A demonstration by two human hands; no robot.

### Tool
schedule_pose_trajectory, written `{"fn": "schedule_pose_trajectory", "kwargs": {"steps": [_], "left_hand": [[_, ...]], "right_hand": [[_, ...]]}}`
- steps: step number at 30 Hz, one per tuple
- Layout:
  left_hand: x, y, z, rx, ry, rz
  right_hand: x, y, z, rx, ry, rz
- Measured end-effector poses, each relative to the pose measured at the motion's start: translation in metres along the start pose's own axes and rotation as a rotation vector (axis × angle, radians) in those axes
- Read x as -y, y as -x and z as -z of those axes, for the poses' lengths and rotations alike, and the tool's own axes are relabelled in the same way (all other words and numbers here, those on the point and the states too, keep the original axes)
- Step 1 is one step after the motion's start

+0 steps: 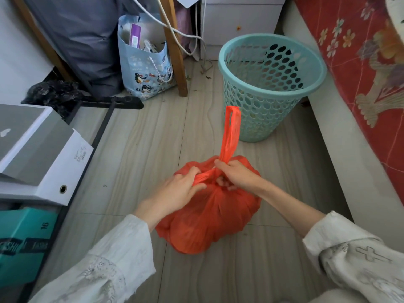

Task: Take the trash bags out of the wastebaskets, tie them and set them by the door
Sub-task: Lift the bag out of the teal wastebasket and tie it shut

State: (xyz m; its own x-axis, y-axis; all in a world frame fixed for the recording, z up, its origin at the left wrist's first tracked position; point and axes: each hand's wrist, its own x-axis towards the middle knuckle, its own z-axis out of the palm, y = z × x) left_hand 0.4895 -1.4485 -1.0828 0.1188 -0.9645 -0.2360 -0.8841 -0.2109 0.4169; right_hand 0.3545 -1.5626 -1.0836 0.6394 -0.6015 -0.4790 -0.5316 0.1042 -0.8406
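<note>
our left hand (179, 189) and right hand (236, 176) pinch the handles of the orange trash bag (209, 217); we should pull the knot tight and low.

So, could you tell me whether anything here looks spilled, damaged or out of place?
Nothing is spilled from the red trash bag, which both hands are tying on the floor. The teal wastebasket stands upright with no liner. Only small bits of debris lie on the floor behind it.
</note>
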Motion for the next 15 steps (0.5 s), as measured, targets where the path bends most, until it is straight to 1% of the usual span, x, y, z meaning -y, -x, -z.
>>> {"fn": "schedule_pose_trajectory", "kwargs": {"steps": [2, 4, 6, 8, 10, 13, 15], "left_hand": [[-0.004, -0.001, 0.007, -0.06, 0.144, -0.092], [-0.011, -0.002, 0.016, -0.085, 0.295, -0.193], [-0.018, -0.001, 0.024, -0.086, 0.337, -0.253], [-0.024, 0.001, 0.029, -0.037, 0.253, -0.294], [-0.031, 0.005, 0.031, 0.06, 0.089, -0.309], [-0.039, 0.01, 0.027, 0.228, -0.085, -0.299], [-0.035, 0.011, 0.022, 0.378, -0.101, -0.192]], "right_hand": [[-0.001, -0.002, 0.003, -0.051, 0.021, 0.048], [-0.006, -0.008, 0.012, -0.13, 0.132, 0.071], [-0.014, -0.014, 0.023, -0.216, 0.227, 0.049], [-0.021, -0.015, 0.029, -0.241, 0.125, 0.023], [-0.022, -0.01, 0.028, -0.211, 0.039, 0.018], [-0.017, -0.003, 0.025, -0.073, -0.043, -0.02], [-0.015, 0.0, 0.028, 0.018, -0.107, -0.038]]}}
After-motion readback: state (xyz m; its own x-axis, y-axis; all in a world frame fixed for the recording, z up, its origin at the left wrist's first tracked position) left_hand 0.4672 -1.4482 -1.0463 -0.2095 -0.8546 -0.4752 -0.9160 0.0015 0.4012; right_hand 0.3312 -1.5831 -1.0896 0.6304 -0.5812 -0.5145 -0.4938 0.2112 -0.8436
